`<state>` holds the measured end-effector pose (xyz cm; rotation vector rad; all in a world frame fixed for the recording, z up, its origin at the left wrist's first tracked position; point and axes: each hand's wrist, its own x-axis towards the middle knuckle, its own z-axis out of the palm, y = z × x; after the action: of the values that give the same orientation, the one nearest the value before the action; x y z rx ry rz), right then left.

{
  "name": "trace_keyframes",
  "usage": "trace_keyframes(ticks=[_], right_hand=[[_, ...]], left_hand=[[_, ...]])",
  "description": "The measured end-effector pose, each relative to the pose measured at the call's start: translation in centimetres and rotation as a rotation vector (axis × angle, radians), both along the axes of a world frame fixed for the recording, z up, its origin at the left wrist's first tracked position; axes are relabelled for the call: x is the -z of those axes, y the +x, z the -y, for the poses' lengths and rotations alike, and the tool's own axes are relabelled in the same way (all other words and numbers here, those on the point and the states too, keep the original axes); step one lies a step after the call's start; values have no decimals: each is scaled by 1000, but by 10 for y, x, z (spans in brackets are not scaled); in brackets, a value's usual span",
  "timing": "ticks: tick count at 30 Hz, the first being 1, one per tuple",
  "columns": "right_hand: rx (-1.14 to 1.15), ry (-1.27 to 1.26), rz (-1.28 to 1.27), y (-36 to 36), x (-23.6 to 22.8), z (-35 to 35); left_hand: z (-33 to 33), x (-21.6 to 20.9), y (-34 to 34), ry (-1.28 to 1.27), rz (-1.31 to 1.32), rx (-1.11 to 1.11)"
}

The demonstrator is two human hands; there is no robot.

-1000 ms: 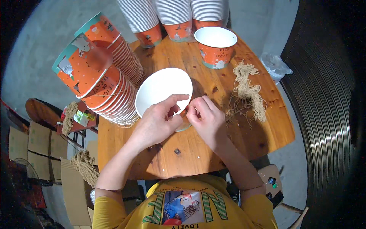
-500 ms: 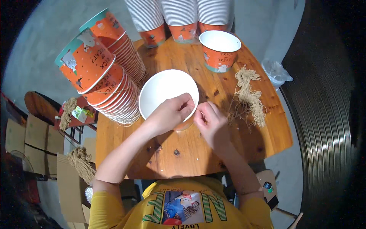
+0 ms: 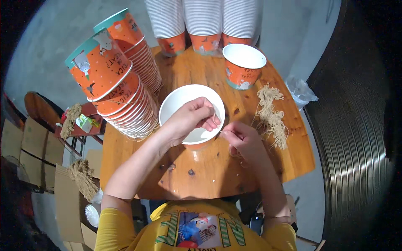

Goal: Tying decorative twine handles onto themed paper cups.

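An upright paper bucket (image 3: 178, 97) with a white inside and an orange outer wall stands on the wooden table (image 3: 138, 175) in front of me. My left hand (image 3: 190, 119) is over its opening, thumb and fingers closed on a thin pale string (image 3: 215, 112) that loops past the fingertips. Just right of the bucket's rim, my right hand (image 3: 244, 141) pinches the string, with a short stretch showing between the hands. Whether the string passes through the bucket's wall is hidden by my fingers.
Two leaning stacks of orange buckets (image 3: 100, 62) rise at the left. Wrapped bucket stacks (image 3: 204, 21) stand at the back. A single orange bucket (image 3: 243, 73) and a bundle of beige strings (image 3: 270, 113) are at the right. Another bundle (image 3: 83, 178) hangs over cardboard at lower left.
My left hand has turned and opened its fingers a little, showing the string at its fingertips. My right hand has moved slightly right and down. The whole view has shifted a little.
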<state>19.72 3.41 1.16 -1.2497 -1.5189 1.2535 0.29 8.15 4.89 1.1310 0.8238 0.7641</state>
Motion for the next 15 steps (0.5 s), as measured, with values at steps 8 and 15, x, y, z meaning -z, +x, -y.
trace_keyframes(ticks=[8, 15], right_hand=[[-175, -12, -37, 11, -17, -4], [-333, 20, -60, 16, -46, -7]], left_hand=[[3, 6, 0, 121, -93, 103], [6, 2, 12, 177, -129, 65]])
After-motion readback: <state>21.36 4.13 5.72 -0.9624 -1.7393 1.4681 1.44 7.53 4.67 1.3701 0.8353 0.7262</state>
